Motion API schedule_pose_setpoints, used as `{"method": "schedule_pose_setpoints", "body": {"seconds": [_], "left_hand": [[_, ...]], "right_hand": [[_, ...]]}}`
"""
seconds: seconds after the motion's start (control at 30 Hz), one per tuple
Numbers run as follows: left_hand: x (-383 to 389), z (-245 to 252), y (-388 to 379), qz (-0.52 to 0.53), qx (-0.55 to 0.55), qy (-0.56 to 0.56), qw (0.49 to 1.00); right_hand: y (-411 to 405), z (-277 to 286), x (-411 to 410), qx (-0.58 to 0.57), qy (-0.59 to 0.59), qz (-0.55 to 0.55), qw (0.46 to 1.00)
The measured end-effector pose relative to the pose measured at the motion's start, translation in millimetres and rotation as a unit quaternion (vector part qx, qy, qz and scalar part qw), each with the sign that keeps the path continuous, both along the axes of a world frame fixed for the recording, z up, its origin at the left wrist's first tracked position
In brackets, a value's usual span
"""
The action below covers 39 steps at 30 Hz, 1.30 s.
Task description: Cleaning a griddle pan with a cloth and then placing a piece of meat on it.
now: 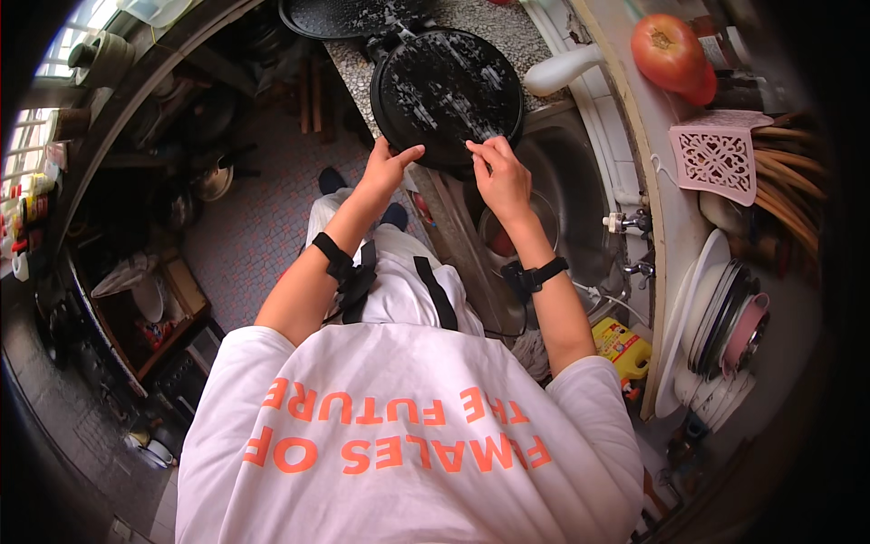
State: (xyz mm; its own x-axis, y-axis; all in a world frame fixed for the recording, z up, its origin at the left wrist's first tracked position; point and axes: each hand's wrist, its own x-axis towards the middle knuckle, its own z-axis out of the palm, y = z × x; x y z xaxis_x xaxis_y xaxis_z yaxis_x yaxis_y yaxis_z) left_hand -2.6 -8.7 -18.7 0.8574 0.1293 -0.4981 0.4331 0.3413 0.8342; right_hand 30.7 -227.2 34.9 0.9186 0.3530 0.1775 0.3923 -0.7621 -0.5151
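Observation:
A round black electric griddle (pixel 445 92) lies opened up in front of me, its hinged lid (pixel 353 15) folded back at the far left. White streaks, either shine or residue, cover much of the cooking plate. At the near left rim, my left hand (pixel 386 170) grips the edge, thumb over the top and fingers along the outside. My right hand (pixel 501 173) is at the near right edge of the plate, its fingertips pinched together just above the surface. Whether something thin is between those fingertips cannot be made out.
The griddle rests on a speckled countertop (pixel 499 27) and reaches over the steel sink (pixel 578 156). A white bottle-shaped thing (pixel 563 71) is beside it. Right are taps (pixel 635 221), a ledge with a tomato (pixel 666 51), a pink holder (pixel 714 160) and stacked plates (pixel 720 313). A yellow jug (pixel 622 347) stands nearer.

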Motion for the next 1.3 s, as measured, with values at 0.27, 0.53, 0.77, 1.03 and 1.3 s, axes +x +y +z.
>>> {"method": "schedule_pose_setpoints", "body": {"seconds": [0.27,0.53,0.77,1.03,1.3], "left_hand": [[-0.5,5.7,3.2,-0.020,0.036,0.017,0.999],[-2.2,2.9,0.6,-0.012,0.000,0.009,1.000],[-0.7,6.0,2.0,-0.019,0.010,0.020,1.000],[-0.9,-0.5,0.4,-0.002,0.009,-0.006,1.000],[0.6,-8.0,1.8,-0.019,0.027,0.006,0.999]], "right_hand": [[-21.5,5.6,18.0,0.055,0.084,0.005,0.995],[-28.2,3.4,11.7,0.021,0.022,0.002,1.000],[-21.0,0.6,19.3,0.007,-0.006,0.016,1.000],[-12.6,-4.1,15.6,0.037,0.048,-0.013,0.998],[-22.0,10.0,30.7,-0.005,0.033,0.032,0.999]]}}
